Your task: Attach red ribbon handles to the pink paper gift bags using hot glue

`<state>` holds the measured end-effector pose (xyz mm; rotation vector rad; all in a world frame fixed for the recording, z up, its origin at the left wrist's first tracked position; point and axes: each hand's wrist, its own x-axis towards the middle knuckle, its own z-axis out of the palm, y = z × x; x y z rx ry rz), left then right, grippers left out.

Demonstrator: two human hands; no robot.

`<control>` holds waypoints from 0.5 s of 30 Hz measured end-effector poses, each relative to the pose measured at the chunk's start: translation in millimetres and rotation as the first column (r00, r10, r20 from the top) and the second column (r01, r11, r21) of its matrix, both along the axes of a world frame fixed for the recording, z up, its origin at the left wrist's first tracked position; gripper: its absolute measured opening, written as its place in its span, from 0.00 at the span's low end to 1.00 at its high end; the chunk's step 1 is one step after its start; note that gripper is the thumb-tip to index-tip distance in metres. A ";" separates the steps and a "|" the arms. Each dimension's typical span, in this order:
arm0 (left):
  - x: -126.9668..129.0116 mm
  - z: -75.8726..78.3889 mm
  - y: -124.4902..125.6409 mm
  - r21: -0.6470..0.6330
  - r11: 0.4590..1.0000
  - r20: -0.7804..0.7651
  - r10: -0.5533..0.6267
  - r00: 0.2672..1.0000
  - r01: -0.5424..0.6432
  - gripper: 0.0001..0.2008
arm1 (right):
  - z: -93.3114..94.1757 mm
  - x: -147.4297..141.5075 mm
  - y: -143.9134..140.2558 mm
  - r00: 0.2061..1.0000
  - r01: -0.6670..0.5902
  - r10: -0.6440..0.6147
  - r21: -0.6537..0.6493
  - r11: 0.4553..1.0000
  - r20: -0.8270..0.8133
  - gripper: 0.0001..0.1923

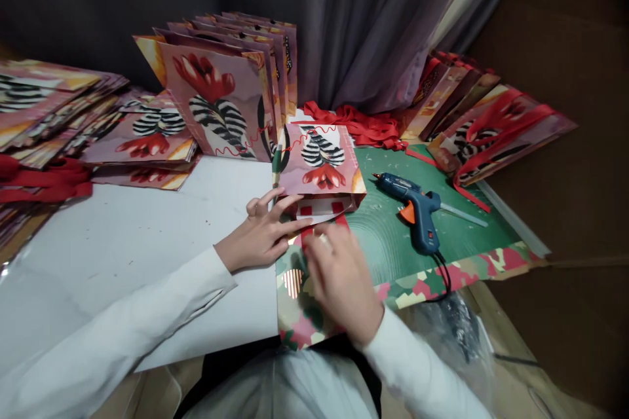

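right hand (339, 281) blurred, left stacks (44, 105) cropped

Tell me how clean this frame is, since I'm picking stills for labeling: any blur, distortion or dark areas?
Head view: the right hand is motion-blurred, while the left hand and the glue gun stay fairly sharp; wide-angle distortion bends the table edges and stretches the corners; light falls on the centre, and the curtain and right side sink into dim shadow.

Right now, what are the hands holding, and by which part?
Both the left hand and right hand press on the open mouth edge of the flat paper gift bag; neither lifts it.
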<state>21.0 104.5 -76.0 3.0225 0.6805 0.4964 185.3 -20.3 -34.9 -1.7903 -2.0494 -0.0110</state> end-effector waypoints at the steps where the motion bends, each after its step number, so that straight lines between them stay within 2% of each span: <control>1: 0.9 0.3 -1.2 -0.015 1.000 -0.005 0.007 1.000 -0.007 0.29 | -6.2 -11.9 -11.6 1.000 -0.020 0.019 -0.063 0.998 -0.020 0.15; 3: 2.9 1.1 -3.5 -0.044 0.999 -0.012 0.023 1.000 -0.024 0.29 | -20.8 -28.7 -25.9 0.996 0.075 -0.081 -0.113 0.991 -0.048 0.21; 5: 4.7 2.2 -5.1 -0.069 0.997 -0.019 0.039 0.999 -0.040 0.30 | -33.2 -34.7 -28.6 0.975 0.168 -0.187 -0.154 0.974 -0.119 0.26; 9: 6.8 4.3 -5.2 -0.093 0.995 -0.041 0.033 0.999 -0.037 0.31 | -37.6 -26.5 -18.3 0.917 0.162 -0.234 -0.233 0.959 -0.322 0.25; 11: 7.4 4.8 -4.4 -0.094 0.995 -0.047 0.031 0.998 -0.036 0.32 | -31.8 -22.3 -13.2 0.923 0.192 -0.266 -0.264 0.945 -0.280 0.25; 13: 7.7 5.0 -4.1 -0.089 0.995 -0.056 0.038 0.998 -0.043 0.32 | -26.0 -21.8 -9.7 0.946 0.250 -0.296 -0.288 0.924 -0.130 0.26; 15: 7.9 4.9 -4.4 -0.079 0.995 -0.064 0.048 0.997 -0.053 0.32 | -23.8 -24.2 -6.9 0.964 0.257 -0.266 -0.267 0.929 0.002 0.24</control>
